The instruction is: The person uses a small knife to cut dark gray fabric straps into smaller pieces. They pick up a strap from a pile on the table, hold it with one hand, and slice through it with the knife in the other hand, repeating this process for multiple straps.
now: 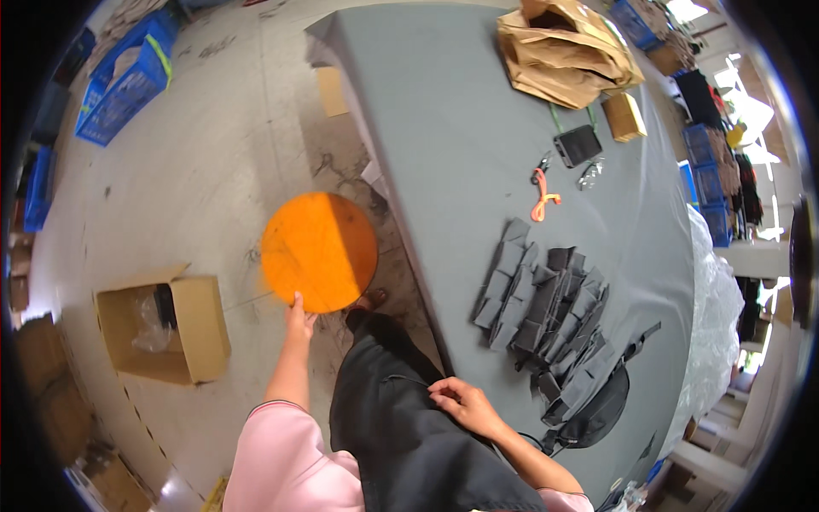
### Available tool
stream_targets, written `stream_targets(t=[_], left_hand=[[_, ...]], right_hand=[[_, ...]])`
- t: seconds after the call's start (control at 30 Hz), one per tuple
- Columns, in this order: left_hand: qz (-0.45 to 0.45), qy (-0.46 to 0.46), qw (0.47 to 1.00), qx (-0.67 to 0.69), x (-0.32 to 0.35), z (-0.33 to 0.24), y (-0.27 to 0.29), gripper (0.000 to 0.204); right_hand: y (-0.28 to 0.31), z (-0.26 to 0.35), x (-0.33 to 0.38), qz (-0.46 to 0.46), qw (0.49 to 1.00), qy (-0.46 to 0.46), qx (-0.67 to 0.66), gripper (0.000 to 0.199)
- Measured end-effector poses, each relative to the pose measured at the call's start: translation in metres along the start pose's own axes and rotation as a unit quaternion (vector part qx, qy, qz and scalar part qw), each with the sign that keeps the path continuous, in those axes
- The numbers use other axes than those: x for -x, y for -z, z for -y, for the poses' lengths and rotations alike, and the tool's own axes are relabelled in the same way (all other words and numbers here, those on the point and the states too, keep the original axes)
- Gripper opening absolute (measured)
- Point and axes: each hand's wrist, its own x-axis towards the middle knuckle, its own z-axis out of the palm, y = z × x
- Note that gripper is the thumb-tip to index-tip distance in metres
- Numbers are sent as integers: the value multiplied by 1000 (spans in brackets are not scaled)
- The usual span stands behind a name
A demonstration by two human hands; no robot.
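Note:
My left hand (299,317) grips the near rim of a round orange stool (317,247), one finger lying over the top and the rest mostly hidden. The seat is scuffed, with a darker patch on its right side; its legs are out of sight. Against the dark apron (388,427), close to the table's edge, my right hand (465,408) is closed with the fingertips together. A thin dark cord seems to run up to those fingertips, but what they hold cannot be made out. Right of this hand, folded dark grey fabric pieces (546,311) lie in rows beside a black waist bag (597,414).
A grey-covered table (435,111) fills the right side. On it are brown paper bags (567,55), a black device (578,146), an orange cord (542,200) and a small cardboard box (624,118). An open carton (162,333) and a blue crate (124,85) stand on the floor leftward.

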Motion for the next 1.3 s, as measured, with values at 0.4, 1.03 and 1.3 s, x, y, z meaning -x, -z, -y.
stream_targets(t=[0.4, 1.03, 1.3], left_hand=[[-7, 58, 998, -7, 34, 57, 40, 59], [126, -349, 792, -485, 115, -118, -153, 14], [407, -582, 533, -460, 243, -107, -471, 15]], right_hand=[[-2, -64, 17, 9, 999, -28, -23, 21], [79, 42, 3, -55, 950, 272, -145, 21], [151, 117, -62, -202, 849, 329, -361, 18]])
